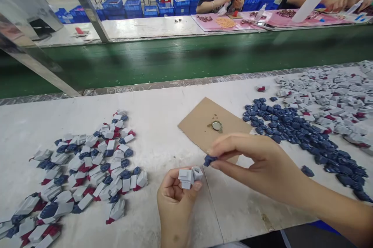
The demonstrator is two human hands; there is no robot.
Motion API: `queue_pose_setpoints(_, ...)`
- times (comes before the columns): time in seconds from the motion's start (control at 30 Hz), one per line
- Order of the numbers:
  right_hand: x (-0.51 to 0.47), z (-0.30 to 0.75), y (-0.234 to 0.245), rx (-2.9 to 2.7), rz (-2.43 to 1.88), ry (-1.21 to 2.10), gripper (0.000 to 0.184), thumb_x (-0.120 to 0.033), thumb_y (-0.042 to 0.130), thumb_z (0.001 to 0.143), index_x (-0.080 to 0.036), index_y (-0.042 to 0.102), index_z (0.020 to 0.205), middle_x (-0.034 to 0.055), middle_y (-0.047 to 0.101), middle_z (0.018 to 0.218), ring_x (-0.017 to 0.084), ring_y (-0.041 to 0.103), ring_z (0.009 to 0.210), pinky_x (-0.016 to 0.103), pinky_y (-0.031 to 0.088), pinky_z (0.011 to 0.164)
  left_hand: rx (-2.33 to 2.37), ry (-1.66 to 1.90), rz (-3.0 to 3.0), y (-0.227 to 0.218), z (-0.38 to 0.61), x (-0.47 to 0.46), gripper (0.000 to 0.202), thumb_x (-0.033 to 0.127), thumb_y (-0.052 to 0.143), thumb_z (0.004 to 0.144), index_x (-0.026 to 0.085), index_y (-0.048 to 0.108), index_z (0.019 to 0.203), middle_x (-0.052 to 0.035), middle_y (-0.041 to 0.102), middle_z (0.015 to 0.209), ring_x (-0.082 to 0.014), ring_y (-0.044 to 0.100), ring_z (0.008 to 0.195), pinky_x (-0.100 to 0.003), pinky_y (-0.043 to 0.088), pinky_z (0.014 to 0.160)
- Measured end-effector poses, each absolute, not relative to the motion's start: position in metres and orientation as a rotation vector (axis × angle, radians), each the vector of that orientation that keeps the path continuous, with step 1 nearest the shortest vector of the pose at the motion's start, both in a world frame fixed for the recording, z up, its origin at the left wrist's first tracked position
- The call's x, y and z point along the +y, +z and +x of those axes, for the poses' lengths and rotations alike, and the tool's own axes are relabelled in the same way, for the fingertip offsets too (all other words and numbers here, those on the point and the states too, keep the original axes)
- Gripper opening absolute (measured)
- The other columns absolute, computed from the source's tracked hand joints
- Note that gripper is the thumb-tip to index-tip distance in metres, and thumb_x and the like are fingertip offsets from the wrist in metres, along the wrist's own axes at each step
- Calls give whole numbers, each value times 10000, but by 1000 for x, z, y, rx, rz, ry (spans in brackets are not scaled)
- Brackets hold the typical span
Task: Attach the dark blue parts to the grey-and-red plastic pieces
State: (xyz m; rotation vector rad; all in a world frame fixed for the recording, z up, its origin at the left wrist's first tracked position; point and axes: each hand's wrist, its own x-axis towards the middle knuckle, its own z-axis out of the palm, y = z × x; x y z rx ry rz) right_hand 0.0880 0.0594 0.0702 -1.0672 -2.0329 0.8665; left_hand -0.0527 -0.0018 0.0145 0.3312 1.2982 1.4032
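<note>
My left hand (175, 197) is closed around a small grey plastic part (189, 176), held up near the table's front edge. My right hand (262, 164) pinches a small dark blue piece (208, 159) between thumb and fingertips, just right of the grey part and a little apart from it. Right of my hands lies a heap of loose blue pieces (294, 125), and behind it a heap of grey and red parts (326, 100). On the left is a pile of joined grey, red and blue parts (87, 170).
A brown cardboard sheet (204, 121) with a small metal cap of glue (217, 125) lies behind my hands. A green conveyor belt (175, 59) runs past the table. Across it, other people work at pink mats (221, 22); blue crates (132, 7) stand behind.
</note>
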Motion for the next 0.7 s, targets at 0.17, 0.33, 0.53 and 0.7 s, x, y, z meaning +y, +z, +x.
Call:
queue_pose_setpoints(0.17,54,84,70,-2052,-1005,837,88,-118,609,766,-201,604,793,7,668,763,106,628,652,201,517,574,1320,1445,390,18,-49,-4,171,152,762,496,191,676,639,-1,691,667,-129,634,631,-172,500,578)
queue_pose_setpoints(0.33,51,86,68,-2047,-998,880,79,-136,591,790,-215,594,798,10,665,793,115,622,667,224,511,578,1321,1475,414,21,-45,-5,181,126,763,499,200,686,644,-2,702,709,-129,644,647,-165,519,580)
queue_pose_setpoints(0.53,47,90,64,-2092,-974,820,81,-120,561,814,-192,590,788,20,642,761,111,608,675,210,488,572,1386,1502,494,20,-44,-6,168,149,780,521,205,693,654,-11,708,707,-145,656,664,-177,536,597)
queue_pose_setpoints(0.7,43,95,64,-2205,-940,743,141,-104,470,865,-180,573,804,33,630,813,96,598,699,196,480,592,1435,1536,629,20,-42,-8,151,135,763,562,229,694,659,0,720,737,-137,661,668,-165,536,588)
